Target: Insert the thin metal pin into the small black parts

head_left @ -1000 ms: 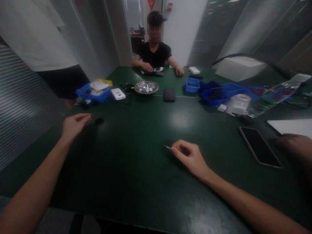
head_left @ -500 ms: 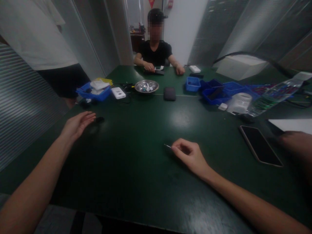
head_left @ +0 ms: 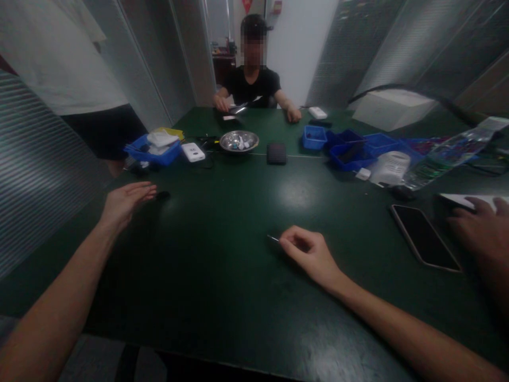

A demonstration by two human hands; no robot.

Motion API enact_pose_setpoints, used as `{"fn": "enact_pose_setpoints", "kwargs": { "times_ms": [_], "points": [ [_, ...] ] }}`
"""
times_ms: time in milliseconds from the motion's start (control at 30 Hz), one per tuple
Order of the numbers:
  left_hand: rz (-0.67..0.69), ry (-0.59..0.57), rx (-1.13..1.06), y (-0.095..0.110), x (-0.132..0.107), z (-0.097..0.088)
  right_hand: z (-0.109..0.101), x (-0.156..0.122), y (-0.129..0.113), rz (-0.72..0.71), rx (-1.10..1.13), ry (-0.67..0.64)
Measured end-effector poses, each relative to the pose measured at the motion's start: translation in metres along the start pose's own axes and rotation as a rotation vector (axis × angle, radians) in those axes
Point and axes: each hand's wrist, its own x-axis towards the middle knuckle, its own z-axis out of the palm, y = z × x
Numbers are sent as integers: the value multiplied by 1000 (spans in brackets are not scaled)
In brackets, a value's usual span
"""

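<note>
My left hand point(head_left: 125, 201) lies on the dark green table point(head_left: 222, 276) at the left, fingers stretched out and holding nothing. Just past its fingertips sits a small black object point(head_left: 163, 196). My right hand point(head_left: 310, 254) rests mid-table with its fingers curled, pinching a thin metal tool point(head_left: 273, 238) whose tip pokes out to the left.
A phone point(head_left: 424, 237) lies face up at the right, beside another person's hand point(head_left: 479, 231) on a white sheet. Further back are a steel bowl point(head_left: 239, 141), a black case point(head_left: 276, 153), blue bins point(head_left: 350, 151) and a white device point(head_left: 193, 152). A person sits at the far end.
My left hand has opened from a pinch to flat fingers. The hand at the right edge has slid onto the white sheet. The far person has shifted their hands to the left.
</note>
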Motion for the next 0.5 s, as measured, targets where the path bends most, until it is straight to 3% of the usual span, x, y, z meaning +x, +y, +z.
{"fn": "enact_pose_setpoints", "kwargs": {
  "times_ms": [200,500],
  "points": [
    [67,45,217,-6,-3,2,0,0,0,-3,0,-5],
    [62,96,417,-7,-20,22,0,1,3,-2,13,-14]
  ]
}}
